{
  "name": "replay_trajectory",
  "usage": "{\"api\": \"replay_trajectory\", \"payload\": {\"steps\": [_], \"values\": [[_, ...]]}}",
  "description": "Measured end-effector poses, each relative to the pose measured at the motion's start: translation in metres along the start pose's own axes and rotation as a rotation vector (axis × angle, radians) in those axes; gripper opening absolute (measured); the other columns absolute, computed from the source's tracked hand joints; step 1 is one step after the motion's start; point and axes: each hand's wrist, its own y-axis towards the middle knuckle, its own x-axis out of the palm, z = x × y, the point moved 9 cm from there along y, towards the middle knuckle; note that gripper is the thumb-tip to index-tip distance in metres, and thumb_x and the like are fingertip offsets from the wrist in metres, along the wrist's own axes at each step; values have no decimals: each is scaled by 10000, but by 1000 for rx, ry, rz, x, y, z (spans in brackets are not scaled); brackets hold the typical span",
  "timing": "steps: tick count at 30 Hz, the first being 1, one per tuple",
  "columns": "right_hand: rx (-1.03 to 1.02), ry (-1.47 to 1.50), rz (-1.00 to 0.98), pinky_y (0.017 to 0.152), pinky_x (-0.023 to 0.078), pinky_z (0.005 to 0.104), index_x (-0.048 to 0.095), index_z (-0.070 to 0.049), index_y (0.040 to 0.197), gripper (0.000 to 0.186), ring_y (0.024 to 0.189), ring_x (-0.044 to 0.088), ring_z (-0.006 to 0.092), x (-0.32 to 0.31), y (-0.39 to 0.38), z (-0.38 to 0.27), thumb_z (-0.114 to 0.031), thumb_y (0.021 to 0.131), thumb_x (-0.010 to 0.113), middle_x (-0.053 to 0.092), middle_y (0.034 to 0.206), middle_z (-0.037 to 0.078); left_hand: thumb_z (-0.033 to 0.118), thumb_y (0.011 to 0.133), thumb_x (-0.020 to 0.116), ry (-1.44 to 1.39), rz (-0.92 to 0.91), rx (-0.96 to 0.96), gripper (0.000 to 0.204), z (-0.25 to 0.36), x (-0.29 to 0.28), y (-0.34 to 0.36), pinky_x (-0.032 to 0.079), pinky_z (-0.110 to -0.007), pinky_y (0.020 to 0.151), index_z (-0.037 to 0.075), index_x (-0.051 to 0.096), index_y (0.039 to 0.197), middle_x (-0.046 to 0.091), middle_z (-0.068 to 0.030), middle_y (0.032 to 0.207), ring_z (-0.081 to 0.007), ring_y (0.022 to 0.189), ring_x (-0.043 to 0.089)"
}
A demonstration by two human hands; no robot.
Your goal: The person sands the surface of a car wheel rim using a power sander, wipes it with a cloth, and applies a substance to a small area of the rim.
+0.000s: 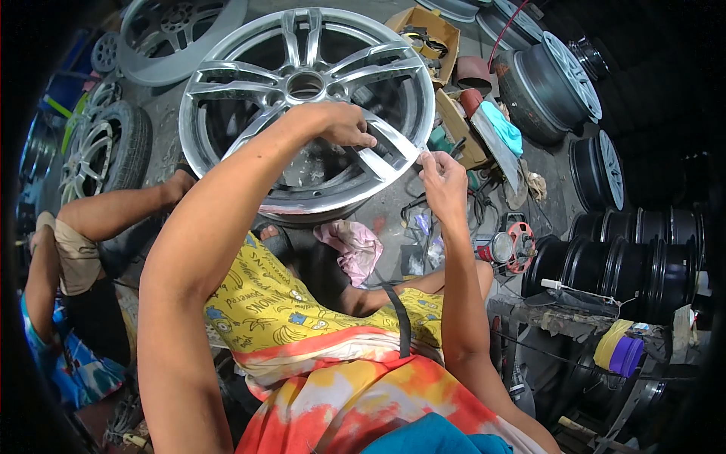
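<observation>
A large silver alloy wheel rim (391, 168) with paired spokes lies face up in front of me, raised above the floor. My left hand (348, 125) is over the spokes at its lower right, near the hub. Its fingers are curled together, and what they hold, if anything, is hidden. At the wheel's right outer edge is my right hand (445, 178), thumb and fingertips pinched together by the lip. Something small and pale may be between them, too small to name.
Another person's leg (121, 208) is close on the left, beside a tyre (130, 147). Right of the wheel are a cardboard box (439, 30), a turquoise cloth (501, 127) and a red reel (520, 246). A pink cloth (354, 250) lies below; black rims (628, 272) stand far right.
</observation>
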Motion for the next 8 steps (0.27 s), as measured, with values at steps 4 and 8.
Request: {"api": "replay_trajectory", "payload": {"steps": [4,8], "values": [[0,6,34,753,527,421,734,69,973,357,747,718,336,0,2,-11,-275,997,640,726,828,253,626,971,609,-14,12,10,657,-3,0,-1,527,-477,1024,57,751,1268,736,-239,1234,-415,1170,690],[53,-63,-21,769,531,437,741,49,979,357,786,734,337,2,2,-1,-294,998,644,725,852,274,628,972,609,-6,0,-11,659,0,-1,0,524,-478,1032,59,750,1272,736,-237,1236,-412,1180,688]]}}
